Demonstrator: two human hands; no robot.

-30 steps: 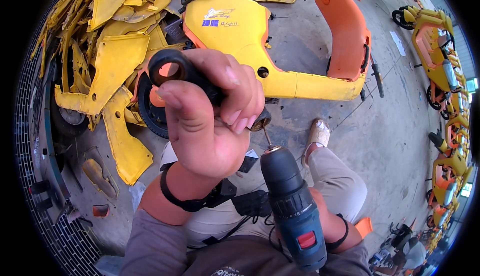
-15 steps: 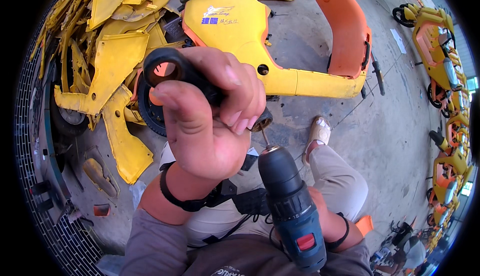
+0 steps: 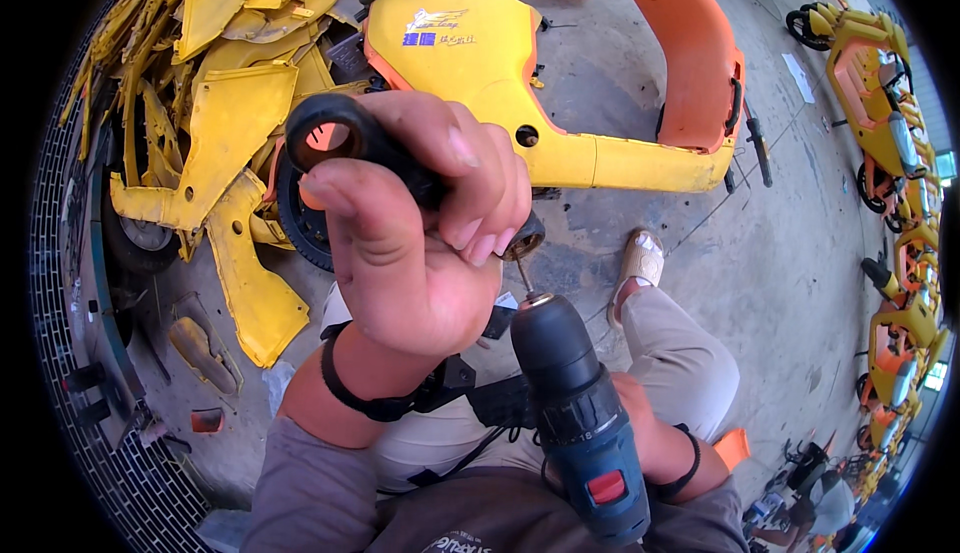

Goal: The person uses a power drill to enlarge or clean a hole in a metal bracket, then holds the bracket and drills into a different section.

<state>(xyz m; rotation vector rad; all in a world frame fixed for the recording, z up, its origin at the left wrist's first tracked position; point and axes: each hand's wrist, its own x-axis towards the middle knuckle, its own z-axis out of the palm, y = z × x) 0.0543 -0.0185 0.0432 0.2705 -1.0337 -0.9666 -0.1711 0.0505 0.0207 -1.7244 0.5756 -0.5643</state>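
Ring end (image 3: 326,105) of black part (image 3: 390,155) juts left of grip, thumb laid beneath it. Left hand (image 3: 428,265) up high, forearm rising, fingers curled tight round part's middle. Socket end (image 3: 536,231) pokes out right of fingertips, drill bit (image 3: 525,273) at its mouth! Drill (image 3: 578,418) slants below; right hand (image 3: 630,405) holding it from behind, fingers hidden.

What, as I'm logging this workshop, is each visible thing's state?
Black tubular ring-ended part: held, ring end exposed.
Blue-and-black cordless drill: held, metal bit fitted; spinning unclear.
Red rectangular drill switch: setting unclear.
Yellow-and-orange scooter body: not held.
Yellow plastic panels: piled.
Beige sandal: worn.
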